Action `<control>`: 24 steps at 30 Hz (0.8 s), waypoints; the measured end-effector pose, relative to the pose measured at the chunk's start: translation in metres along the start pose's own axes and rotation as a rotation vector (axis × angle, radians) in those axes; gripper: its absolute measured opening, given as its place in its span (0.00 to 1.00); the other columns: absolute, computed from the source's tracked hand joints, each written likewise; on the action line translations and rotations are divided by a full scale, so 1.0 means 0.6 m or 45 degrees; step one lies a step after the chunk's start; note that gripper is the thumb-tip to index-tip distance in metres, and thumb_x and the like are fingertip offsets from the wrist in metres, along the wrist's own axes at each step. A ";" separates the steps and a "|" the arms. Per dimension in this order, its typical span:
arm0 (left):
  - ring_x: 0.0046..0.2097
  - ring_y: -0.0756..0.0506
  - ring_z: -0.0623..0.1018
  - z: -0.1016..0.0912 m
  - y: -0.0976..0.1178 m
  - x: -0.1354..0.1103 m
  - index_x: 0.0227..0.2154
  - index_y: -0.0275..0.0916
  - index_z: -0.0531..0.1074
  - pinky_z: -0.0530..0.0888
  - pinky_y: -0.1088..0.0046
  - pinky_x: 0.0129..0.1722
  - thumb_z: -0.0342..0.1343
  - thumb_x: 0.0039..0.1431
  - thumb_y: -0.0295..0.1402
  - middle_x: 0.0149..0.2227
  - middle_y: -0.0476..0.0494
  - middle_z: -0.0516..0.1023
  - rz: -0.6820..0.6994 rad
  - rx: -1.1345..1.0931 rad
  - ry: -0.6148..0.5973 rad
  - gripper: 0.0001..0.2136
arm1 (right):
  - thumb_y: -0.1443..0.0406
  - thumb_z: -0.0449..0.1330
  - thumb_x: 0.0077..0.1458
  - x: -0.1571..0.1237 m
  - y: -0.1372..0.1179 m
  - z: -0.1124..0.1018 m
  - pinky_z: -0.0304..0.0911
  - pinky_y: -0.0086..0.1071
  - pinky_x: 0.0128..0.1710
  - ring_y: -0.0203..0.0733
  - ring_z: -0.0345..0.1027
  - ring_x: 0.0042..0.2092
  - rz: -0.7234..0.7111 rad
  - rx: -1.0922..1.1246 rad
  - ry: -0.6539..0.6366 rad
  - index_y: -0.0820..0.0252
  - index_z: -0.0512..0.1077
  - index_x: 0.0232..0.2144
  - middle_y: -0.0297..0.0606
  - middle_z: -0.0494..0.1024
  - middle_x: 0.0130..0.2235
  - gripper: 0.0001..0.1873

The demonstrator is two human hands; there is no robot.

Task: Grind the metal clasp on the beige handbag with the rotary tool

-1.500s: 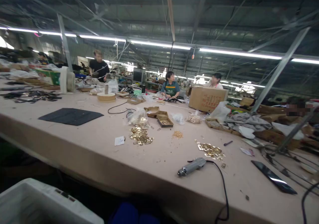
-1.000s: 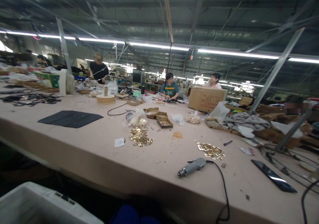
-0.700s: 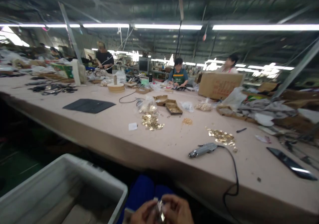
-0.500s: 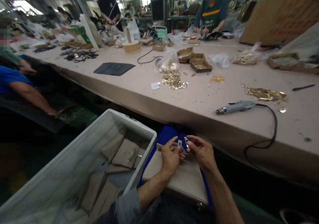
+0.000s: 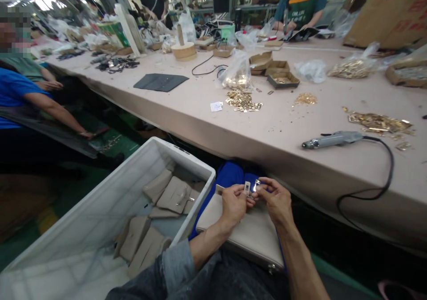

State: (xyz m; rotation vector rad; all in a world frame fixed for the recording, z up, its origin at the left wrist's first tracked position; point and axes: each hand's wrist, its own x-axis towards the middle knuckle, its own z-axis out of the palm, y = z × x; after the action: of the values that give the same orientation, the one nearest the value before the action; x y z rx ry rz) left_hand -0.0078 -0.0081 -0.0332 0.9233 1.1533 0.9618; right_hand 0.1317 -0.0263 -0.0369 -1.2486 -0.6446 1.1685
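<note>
A beige leather bag [image 5: 243,235] lies on my lap over blue cloth [image 5: 230,178]. My left hand [image 5: 233,204] pinches a small silver metal clasp piece [image 5: 247,188] above the bag. Close beside it, my right hand [image 5: 275,200] holds a second small shiny metal piece [image 5: 256,184], fingertips almost touching the left hand's. Both hands hover just below the edge of the long pink worktable [image 5: 267,126].
A white plastic bin [image 5: 110,211] with several beige bag parts stands at my left. On the table lie an electric screwdriver [image 5: 330,140] with a black cord, piles of gold hardware [image 5: 243,101], small boxes and a dark mat [image 5: 160,81]. Other people sit at the left and far side.
The view has swung down from the workshop hall to my lap. My hands came into sight holding the metal pieces, and the bin's contents now show.
</note>
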 end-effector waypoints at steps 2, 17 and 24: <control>0.26 0.47 0.82 0.000 0.000 0.000 0.44 0.26 0.80 0.81 0.76 0.25 0.60 0.62 0.28 0.34 0.34 0.85 0.005 -0.002 -0.008 0.12 | 0.55 0.78 0.45 0.000 0.000 0.002 0.73 0.33 0.27 0.43 0.75 0.27 -0.020 -0.017 0.017 0.62 0.76 0.45 0.38 0.79 0.30 0.29; 0.28 0.49 0.82 -0.007 -0.003 0.001 0.43 0.31 0.83 0.81 0.79 0.29 0.55 0.65 0.29 0.35 0.40 0.84 0.085 0.022 -0.130 0.12 | 0.54 0.74 0.52 0.002 0.002 0.015 0.71 0.31 0.33 0.40 0.74 0.31 -0.208 -0.299 -0.017 0.61 0.82 0.38 0.40 0.81 0.32 0.18; 0.29 0.48 0.83 -0.010 -0.004 0.000 0.46 0.33 0.83 0.83 0.75 0.32 0.53 0.65 0.26 0.37 0.40 0.84 0.063 0.022 -0.139 0.15 | 0.53 0.70 0.56 -0.001 -0.003 0.023 0.72 0.34 0.35 0.43 0.74 0.33 -0.291 -0.431 -0.064 0.61 0.82 0.39 0.40 0.81 0.34 0.17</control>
State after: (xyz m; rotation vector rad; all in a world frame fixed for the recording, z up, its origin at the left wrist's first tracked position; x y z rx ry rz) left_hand -0.0132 -0.0082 -0.0366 1.0100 1.0523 0.9311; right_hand 0.1198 -0.0212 -0.0314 -1.3873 -1.0266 0.9270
